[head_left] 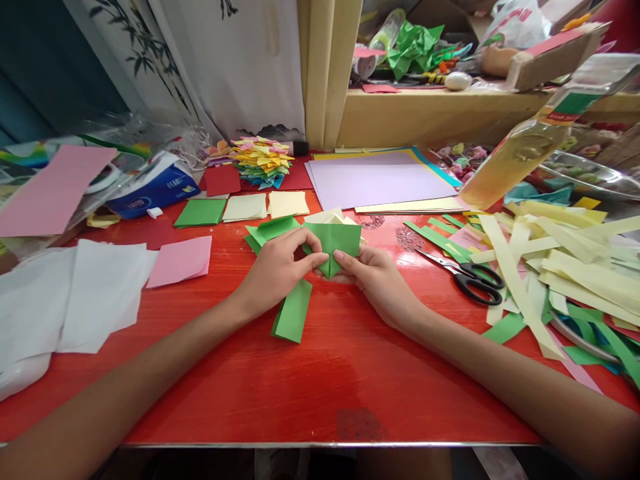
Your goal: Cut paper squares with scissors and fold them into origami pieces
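Observation:
Between my two hands is a green sheet of paper with its lower corners folded in to a point. My left hand pinches its lower left side between thumb and fingers. On the other side, my right hand grips it with the thumb in front and the fingers behind. Just below my left hand lies a folded green paper strip on the red table. More folded green paper and some cream pieces sit behind my hands, partly hidden.
Black-handled scissors lie at right, beside a heap of paper strips. A bottle of yellowish liquid leans behind them. Stacks of green and cream squares stand at the back, near large lilac sheets. White tissues are at left.

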A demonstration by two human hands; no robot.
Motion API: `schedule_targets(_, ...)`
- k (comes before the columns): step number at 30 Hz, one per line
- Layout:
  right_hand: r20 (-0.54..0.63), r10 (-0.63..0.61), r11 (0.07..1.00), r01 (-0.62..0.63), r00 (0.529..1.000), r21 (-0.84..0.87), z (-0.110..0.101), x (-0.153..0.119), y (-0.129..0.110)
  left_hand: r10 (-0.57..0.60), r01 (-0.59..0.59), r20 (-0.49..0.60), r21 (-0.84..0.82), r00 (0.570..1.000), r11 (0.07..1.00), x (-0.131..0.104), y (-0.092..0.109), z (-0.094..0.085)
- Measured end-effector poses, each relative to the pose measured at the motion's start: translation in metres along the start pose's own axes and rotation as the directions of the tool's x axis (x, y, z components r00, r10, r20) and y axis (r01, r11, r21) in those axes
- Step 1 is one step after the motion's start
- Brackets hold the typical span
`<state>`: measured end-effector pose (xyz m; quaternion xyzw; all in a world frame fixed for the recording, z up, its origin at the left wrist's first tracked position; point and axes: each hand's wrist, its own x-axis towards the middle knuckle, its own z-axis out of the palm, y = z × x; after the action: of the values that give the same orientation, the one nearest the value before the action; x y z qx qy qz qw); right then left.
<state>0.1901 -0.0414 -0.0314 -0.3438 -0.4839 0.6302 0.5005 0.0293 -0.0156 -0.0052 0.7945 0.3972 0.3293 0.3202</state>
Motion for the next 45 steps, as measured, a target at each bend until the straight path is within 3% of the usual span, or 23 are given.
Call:
schedule_targets(28, -0.007, -0.011, 0.997, 0.01, 1.0, -0.077, 0.0003, 0.0007, -0.0004, -0.02, 0.02, -0.024, 0.006, 1.0, 1.0, -0.0011, -0.0027, 0.0036)
schedule_targets(39, 0.006, -0.009, 0.998, 0.009, 1.0, -0.066, 0.0004, 0.0009, -0.0003, -0.06, 0.057, -0.026, -0.083, 0.998, 0.995, -0.0023, -0.0038, 0.0058)
schedule_targets(45, -0.055, 0.024, 0.992, -0.03, 0.998, -0.122, 0.0012, 0.0011, -0.0035, -0.07, 0.069, -0.024, -0.069, 0.997, 0.995, -0.0031, -0.0028, 0.0063)
